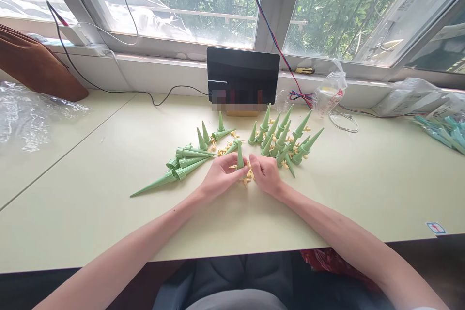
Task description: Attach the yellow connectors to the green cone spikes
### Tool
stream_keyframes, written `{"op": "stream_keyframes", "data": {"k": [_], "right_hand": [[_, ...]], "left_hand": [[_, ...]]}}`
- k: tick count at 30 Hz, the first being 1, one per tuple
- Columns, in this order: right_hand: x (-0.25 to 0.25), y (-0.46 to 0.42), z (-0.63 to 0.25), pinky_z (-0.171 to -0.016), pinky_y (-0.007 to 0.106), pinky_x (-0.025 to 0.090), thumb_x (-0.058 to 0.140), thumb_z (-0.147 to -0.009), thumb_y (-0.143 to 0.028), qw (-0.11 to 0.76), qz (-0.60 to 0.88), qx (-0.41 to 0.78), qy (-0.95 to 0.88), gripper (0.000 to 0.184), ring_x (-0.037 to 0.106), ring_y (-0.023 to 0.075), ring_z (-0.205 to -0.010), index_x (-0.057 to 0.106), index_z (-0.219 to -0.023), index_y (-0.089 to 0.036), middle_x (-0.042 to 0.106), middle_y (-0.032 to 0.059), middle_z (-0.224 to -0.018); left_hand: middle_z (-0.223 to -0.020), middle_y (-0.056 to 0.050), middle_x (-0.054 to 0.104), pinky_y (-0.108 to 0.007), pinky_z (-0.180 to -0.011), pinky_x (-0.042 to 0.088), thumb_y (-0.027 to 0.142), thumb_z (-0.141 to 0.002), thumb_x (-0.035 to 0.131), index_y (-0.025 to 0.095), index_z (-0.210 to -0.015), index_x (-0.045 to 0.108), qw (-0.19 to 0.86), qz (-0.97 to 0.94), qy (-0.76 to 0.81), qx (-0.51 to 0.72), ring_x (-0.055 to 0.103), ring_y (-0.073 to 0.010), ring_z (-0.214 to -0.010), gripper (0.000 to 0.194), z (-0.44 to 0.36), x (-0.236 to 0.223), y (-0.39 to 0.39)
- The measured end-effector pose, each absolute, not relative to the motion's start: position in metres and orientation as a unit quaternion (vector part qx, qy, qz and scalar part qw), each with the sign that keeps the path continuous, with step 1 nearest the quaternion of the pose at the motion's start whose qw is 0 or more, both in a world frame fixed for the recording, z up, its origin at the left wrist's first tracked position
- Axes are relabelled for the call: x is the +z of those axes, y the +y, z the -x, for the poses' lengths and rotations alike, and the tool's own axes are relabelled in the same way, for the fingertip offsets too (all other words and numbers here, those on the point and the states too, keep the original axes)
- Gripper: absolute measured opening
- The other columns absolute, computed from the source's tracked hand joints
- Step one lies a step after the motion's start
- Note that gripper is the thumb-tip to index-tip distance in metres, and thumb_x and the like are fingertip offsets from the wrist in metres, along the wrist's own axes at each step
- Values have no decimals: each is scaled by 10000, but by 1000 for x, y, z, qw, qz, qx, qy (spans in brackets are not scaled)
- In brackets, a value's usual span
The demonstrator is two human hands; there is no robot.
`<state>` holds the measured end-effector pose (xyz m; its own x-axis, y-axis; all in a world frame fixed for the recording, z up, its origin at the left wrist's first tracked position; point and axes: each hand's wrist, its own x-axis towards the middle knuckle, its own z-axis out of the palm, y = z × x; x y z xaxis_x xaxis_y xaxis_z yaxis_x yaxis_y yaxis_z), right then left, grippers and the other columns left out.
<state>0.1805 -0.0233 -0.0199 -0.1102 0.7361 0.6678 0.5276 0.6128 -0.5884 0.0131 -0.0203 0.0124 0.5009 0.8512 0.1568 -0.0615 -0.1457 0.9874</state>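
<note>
Upright between the fingers of my left hand (pixel 217 175) is a green plant watering spike (pixel 240 156), its tip pointing up. Right beside it, my right hand (pixel 268 175) is closed in a pinch; what its fingers hold, if anything, is hidden. Small yellow valve pieces (pixel 245 182) lie on the table under and between my hands. To the left, several loose green spikes (pixel 192 161) lie in a heap, with a few standing behind them. On the right, a cluster of green spikes (pixel 283 135) mostly stands upright, many with yellow valves at their sides.
A dark tablet (pixel 242 75) on a stand is at the back by the window, with a black cable (pixel 156 99) running left. Clear plastic (pixel 32 116) and a brown bag (pixel 39 65) are at far left. A plastic-wrapped cup (pixel 329 94) and teal pieces (pixel 443 131) are at right.
</note>
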Motion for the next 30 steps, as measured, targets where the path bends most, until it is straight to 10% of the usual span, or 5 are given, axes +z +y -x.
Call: {"op": "stream_keyframes", "data": {"k": [12,30], "right_hand": [[-19,-26,-180,-469,243,271,282,-1065,-353,502,408,56,-760,543,314,84,-445,357,-551,-196,369,-30,-486],[-20,-27,-179,-458,267,246,298,-1053,-353,519,434,72,-733,563,261,93,-448,359,-515,-198,306,-30,-481]], "left_hand": [[-845,-26,667,-233,-634,559,357,-760,794,163,-919,704,654,-591,307,359,636,-151,-776,266,-12,19,-23],[-860,-34,652,-238,-637,511,276,-859,690,162,-857,699,493,-709,287,414,571,-127,-744,115,-11,8,-20]]}}
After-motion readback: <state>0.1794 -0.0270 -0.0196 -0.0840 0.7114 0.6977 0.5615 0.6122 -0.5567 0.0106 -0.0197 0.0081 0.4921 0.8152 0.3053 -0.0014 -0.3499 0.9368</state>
